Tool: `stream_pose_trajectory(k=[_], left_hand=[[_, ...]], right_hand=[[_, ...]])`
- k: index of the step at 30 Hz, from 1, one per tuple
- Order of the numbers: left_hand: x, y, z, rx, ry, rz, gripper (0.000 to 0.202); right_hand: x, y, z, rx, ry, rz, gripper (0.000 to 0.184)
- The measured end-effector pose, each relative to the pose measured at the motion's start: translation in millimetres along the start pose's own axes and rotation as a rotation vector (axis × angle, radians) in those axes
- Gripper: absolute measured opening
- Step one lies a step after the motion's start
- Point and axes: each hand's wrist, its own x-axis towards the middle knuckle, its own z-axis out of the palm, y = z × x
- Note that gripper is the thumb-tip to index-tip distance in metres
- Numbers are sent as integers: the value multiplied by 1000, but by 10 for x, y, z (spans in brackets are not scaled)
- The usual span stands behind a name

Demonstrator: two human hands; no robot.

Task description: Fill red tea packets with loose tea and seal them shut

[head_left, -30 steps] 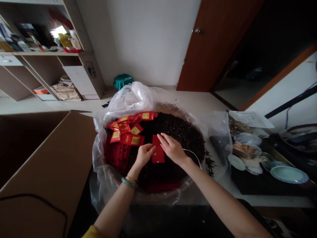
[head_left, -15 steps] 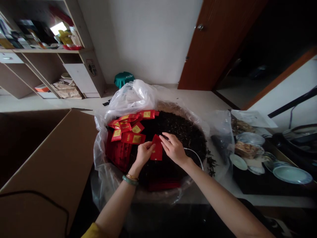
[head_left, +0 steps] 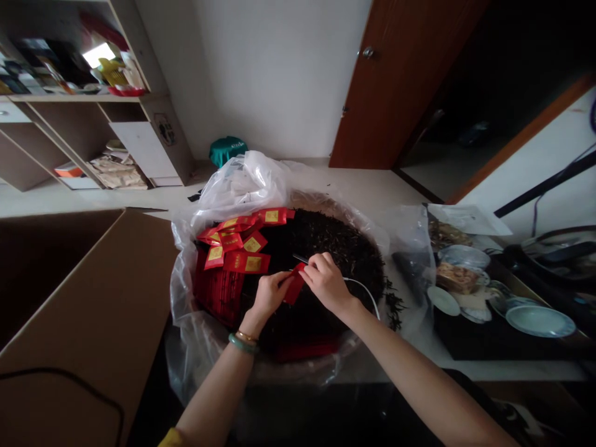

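Observation:
Over the dark loose tea leaves [head_left: 335, 242], my left hand [head_left: 267, 297] pinches a small red packet [head_left: 293, 290] by its left side. My right hand [head_left: 326, 280] has its fingers closed on the packet's upper right edge. A thin dark stick-like thing [head_left: 300, 257] shows just beyond the right fingertips; whether that hand holds it I cannot tell. Filled red packets with yellow labels [head_left: 246, 262] lie heaped to the left of my hands. Below them stand flat red packets in a row [head_left: 216, 288]. More red packets [head_left: 307, 349] lie at the near rim.
Clear plastic sheeting [head_left: 184, 298] lines the round basket. A white cable [head_left: 367, 292] curves at its right. An open cardboard box [head_left: 88, 298] stands left. Bowls and dishes [head_left: 540, 320] sit on a dark tray at right. A brown door [head_left: 395, 81] stands behind.
My right fingers have closed from a loose spread onto the packet's top. The packet has tilted, and the dark stick-like thing now shows. The view has shifted slightly.

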Motion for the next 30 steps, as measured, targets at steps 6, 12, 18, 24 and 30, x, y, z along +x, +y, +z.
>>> stream_pose_trajectory(k=[6, 12, 18, 24, 30], left_hand=[[-7, -14, -7, 93, 17, 93, 17], [4, 6, -28, 24, 153, 31, 20], [-1, -22, -81, 47, 148, 92, 29], [-12, 90, -77, 297, 179, 303, 30], [-50, 158, 3, 524, 107, 398, 58]], right_hand=[[9, -9, 41, 142, -17, 26, 22], [64, 83, 17, 458, -101, 218, 17], [54, 103, -1, 902, -465, 473, 24], [-1, 166, 136, 924, -402, 578, 30], [-8, 165, 151, 973, -378, 526, 25]])
